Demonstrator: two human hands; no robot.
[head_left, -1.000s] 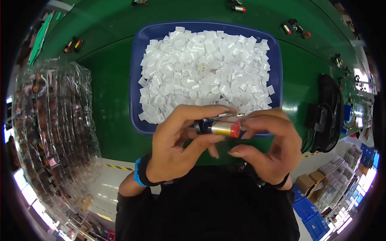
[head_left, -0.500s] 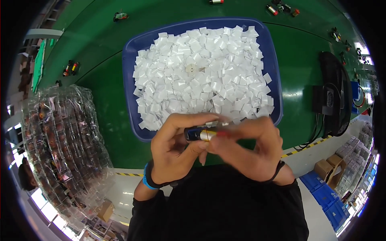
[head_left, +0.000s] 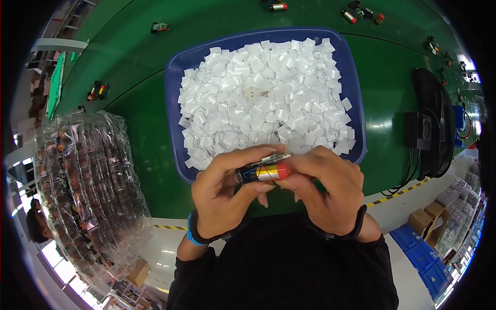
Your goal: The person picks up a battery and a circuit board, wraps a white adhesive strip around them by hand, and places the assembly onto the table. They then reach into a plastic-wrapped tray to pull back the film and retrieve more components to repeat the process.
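Between my two hands, over the front edge of the blue tub, is a battery assembly (head_left: pixel 267 172). It has a silver-and-yellow cylinder with a red end, thin wires, a black part on the left and a narrow circuit board along its far side. My left hand (head_left: pixel 221 194) is closed round the black part, thumb beneath and forefinger along the board. At the red end, the thumb and forefinger of my right hand (head_left: pixel 333 188) pinch the cylinder. The blue tub (head_left: pixel 174 121) is heaped with small white square pieces (head_left: pixel 268 98), a round pale disc (head_left: pixel 251 93) among them.
Clear blister trays (head_left: pixel 85 181) with dark parts stand stacked at left. Loose batteries and boards (head_left: pixel 98 91) lie at far left, with another battery (head_left: pixel 278 7) at the far edge. A black device (head_left: pixel 431 121) with cables sits at right; blue crates (head_left: pixel 421 258) stand below it.
My right hand was blurred by motion and covered more of the cylinder; now it is steadier and further right, showing the red end. The whole view has shifted slightly.
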